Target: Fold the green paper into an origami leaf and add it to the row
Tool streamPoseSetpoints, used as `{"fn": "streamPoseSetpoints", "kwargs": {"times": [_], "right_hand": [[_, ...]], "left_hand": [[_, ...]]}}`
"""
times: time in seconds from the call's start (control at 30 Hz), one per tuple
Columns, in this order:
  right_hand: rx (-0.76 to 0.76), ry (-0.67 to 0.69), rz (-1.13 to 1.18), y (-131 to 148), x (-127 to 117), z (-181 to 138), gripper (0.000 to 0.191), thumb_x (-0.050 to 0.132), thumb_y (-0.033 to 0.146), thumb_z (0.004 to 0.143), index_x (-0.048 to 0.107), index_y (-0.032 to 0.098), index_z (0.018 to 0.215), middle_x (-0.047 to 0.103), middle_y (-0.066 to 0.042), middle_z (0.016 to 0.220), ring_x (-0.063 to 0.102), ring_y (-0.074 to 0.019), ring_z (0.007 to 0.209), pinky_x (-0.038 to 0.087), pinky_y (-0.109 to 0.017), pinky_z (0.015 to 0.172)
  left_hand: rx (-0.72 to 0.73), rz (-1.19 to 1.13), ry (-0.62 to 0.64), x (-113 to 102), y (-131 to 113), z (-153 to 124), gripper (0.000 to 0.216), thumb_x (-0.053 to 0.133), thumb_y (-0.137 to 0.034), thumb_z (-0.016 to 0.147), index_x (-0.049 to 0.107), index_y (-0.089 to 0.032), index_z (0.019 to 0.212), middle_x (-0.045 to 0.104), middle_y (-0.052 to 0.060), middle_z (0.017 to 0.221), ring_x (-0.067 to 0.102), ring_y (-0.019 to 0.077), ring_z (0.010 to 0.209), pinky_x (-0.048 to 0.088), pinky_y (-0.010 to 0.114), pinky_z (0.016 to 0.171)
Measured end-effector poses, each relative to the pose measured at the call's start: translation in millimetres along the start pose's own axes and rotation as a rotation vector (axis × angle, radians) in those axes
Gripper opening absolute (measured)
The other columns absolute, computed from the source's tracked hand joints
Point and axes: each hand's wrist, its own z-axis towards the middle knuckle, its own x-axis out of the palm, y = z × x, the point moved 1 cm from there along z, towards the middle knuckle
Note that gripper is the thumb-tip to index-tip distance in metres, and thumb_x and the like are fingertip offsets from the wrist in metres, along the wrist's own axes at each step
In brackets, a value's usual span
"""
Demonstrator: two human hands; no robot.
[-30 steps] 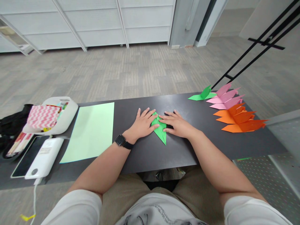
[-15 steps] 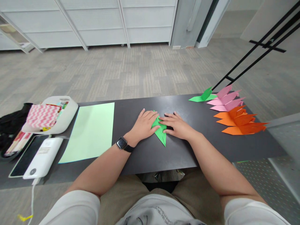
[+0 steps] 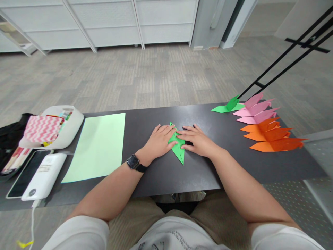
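Observation:
A folded piece of green origami paper (image 3: 178, 149) lies on the dark table, one long point toward me and a smaller tip at the far end. My left hand (image 3: 162, 139), with a watch (image 3: 133, 161) on its wrist, rests on the paper's left side, fingers stretched out flat. From the right, my right hand (image 3: 194, 140) touches the other edge, its fingers spread and its thumb near the middle. Both hands lie open and press on the paper; part of it is hidden beneath them.
Finished folded figures in green (image 3: 229, 105), pink (image 3: 256, 110) and orange (image 3: 270, 135) stand at the right. On the left are pale green sheets (image 3: 97, 147), a white power bank (image 3: 44, 177), a phone (image 3: 22, 178) and a white basket (image 3: 75, 119). A black stand (image 3: 260, 84) rises beyond the right end.
The view has shifted slightly. My left hand has slid a little downward, baring more of the paper's far tip; my right hand stays nearly in place.

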Motion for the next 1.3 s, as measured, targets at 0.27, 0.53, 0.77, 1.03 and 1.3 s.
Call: {"fn": "streamPoseSetpoints", "kwargs": {"times": [0.27, 0.53, 0.77, 1.03, 1.3], "right_hand": [[0.001, 0.002, 0.011, 0, 2, 0, 0.055, 0.078, 0.034, 0.098, 0.067, 0.038, 0.151, 0.061, -0.005, 0.162, 0.044, -0.0384, 0.159, 0.022, -0.078, 0.13], [-0.006, -0.003, 0.013, 1, 1, 1, 0.057, 0.079, 0.032, 0.097, 0.066, 0.04, 0.152, 0.062, -0.004, 0.162, 0.045, -0.0386, 0.159, 0.023, -0.079, 0.13], [-0.002, 0.004, 0.025, -1, 1, 0, 0.054, 0.076, 0.034, 0.099, 0.066, 0.04, 0.151, 0.062, -0.003, 0.162, 0.044, -0.0384, 0.159, 0.022, -0.079, 0.13], [0.007, 0.008, 0.023, 2, -2, 1, 0.052, 0.077, 0.033, 0.098, 0.068, 0.038, 0.149, 0.061, -0.003, 0.162, 0.045, -0.0381, 0.159, 0.022, -0.077, 0.131], [0.007, -0.014, 0.052, 0, -2, 0, 0.052, 0.08, 0.035, 0.097, 0.069, 0.036, 0.148, 0.063, -0.004, 0.161, 0.047, -0.037, 0.158, 0.023, -0.076, 0.131]], "left_hand": [[0.016, 0.022, -0.007, -1, 3, 1, 0.059, 0.047, -0.054, 0.11, 0.056, -0.023, 0.159, 0.05, 0.01, 0.172, 0.047, 0.0346, 0.154, 0.031, 0.058, 0.132], [-0.008, 0.003, -0.04, 0, 10, 5, 0.06, 0.057, -0.059, 0.104, 0.063, -0.026, 0.153, 0.048, 0.01, 0.173, 0.048, 0.0373, 0.149, 0.037, 0.06, 0.127], [-0.048, 0.014, -0.085, -1, 10, 6, 0.06, 0.068, -0.058, 0.098, 0.067, -0.024, 0.147, 0.028, 0.013, 0.182, 0.031, 0.0426, 0.162, 0.021, 0.067, 0.135], [0.044, -0.014, -0.086, -2, 8, 5, 0.06, 0.061, -0.053, 0.104, 0.061, -0.02, 0.153, 0.056, 0.015, 0.164, 0.051, 0.0345, 0.152, 0.028, 0.057, 0.137], [0.008, -0.003, -0.068, 4, 8, 4, 0.057, 0.059, -0.053, 0.105, 0.061, -0.022, 0.152, 0.051, 0.012, 0.17, 0.048, 0.0338, 0.154, 0.024, 0.06, 0.137]]}}
